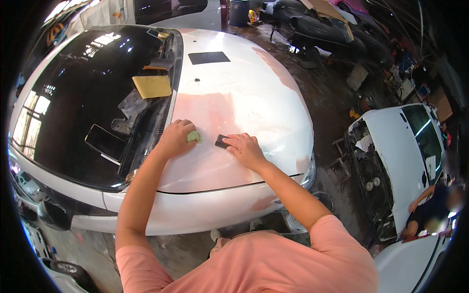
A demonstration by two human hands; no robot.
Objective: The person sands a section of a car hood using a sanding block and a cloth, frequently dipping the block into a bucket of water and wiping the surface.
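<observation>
One white hood (273, 97), pink-patched; left hand (174, 139) grasping pale-green pad (193, 136), right hand (246, 149) gripping dark block (221, 142)

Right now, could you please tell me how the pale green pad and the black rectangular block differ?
The pale green pad looks rounded; the black rectangular block is straight-edged. The left hand holds the pad; the right hand holds the block. Both are at the white, pinkish-patched car hood.

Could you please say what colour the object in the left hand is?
The object in the left hand is pale green, best seen in the head view.
</observation>
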